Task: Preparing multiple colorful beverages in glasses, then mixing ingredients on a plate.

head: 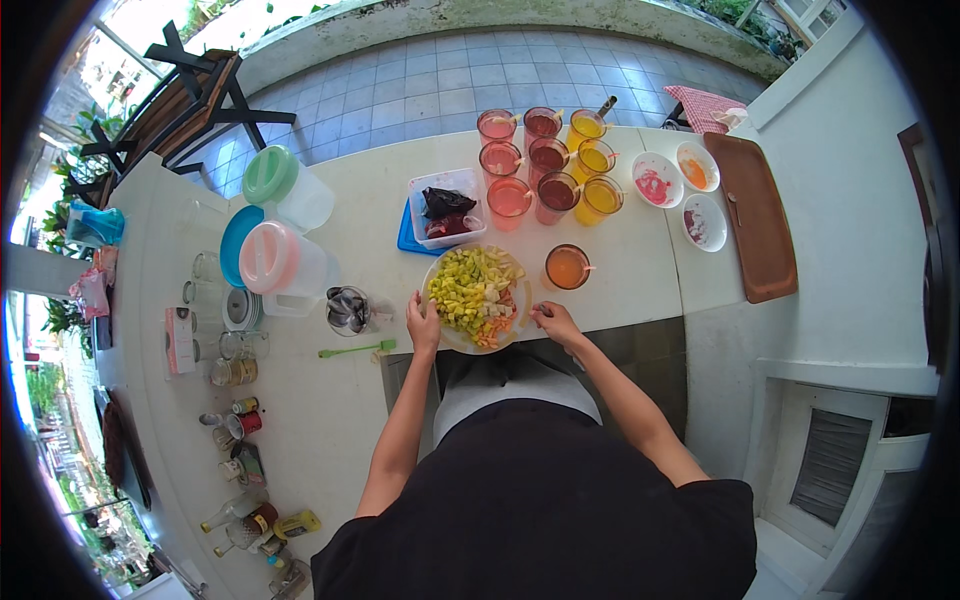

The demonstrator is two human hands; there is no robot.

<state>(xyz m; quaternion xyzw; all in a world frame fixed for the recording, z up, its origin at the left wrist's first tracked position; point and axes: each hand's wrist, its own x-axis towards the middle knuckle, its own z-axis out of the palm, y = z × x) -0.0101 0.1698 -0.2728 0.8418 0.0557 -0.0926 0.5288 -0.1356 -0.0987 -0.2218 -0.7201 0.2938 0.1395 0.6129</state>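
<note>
My left hand point(424, 324) grips the left rim of a round plate point(523, 324) at the near edge of the white counter. Heaped on the plate are diced green fruit point(461, 289), pale cubes point(496, 292) and orange cubes point(491, 330). Just right of the plate, my right hand point(556, 322) is closed around a small metal utensil point(543, 308), mostly hidden by the fingers. Beyond that hand stands a glass of orange drink point(568, 267).
Several glasses of pink point(509, 204), dark red point(557, 198) and yellow drink point(599, 201) stand behind the plate. Left are a plastic tub point(448, 241) of dark bags, lidded pitchers point(277, 259), a glass of spoons point(348, 310) and a green brush point(356, 349). Right are white bowls point(705, 223) and a brown tray point(761, 217).
</note>
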